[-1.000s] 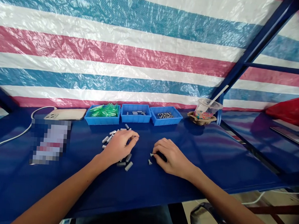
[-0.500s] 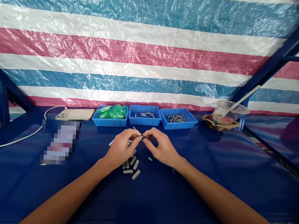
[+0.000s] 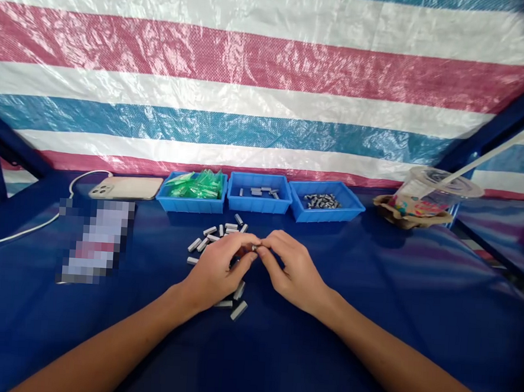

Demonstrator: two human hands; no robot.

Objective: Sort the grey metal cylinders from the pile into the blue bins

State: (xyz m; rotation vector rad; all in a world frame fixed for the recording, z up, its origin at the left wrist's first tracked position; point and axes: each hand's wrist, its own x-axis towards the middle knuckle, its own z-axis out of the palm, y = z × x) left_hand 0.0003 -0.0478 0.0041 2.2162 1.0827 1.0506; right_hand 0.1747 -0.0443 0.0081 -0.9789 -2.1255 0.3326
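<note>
My left hand (image 3: 220,261) is closed, thumb and forefinger pinching a tiny metal part (image 3: 254,248). Fingertip to fingertip with it, my right hand (image 3: 290,269) is pinched on the same spot. The part is mostly hidden by the fingers, so its exact kind does not show. Around and under my left hand lie several silver metal standoffs (image 3: 238,310), loose on the blue tabletop (image 3: 252,361). Behind the hands, a blue bin (image 3: 259,205) holds a few more standoffs. Another blue bin (image 3: 327,215) to its right contains many small screws (image 3: 321,201).
A third blue bin (image 3: 190,205) on the left is filled with green plastic packets (image 3: 198,184). Farther left lie a phone (image 3: 127,188), a white cable (image 3: 42,224) and a blurred-out flat object (image 3: 97,242). A plastic cup (image 3: 422,197) stands at the back right before the striped sheet.
The view has tilted down and come slightly closer. My hands stay pinched together, fingertips now closer. The loose screw seen earlier below the right fingers is no longer visible.
</note>
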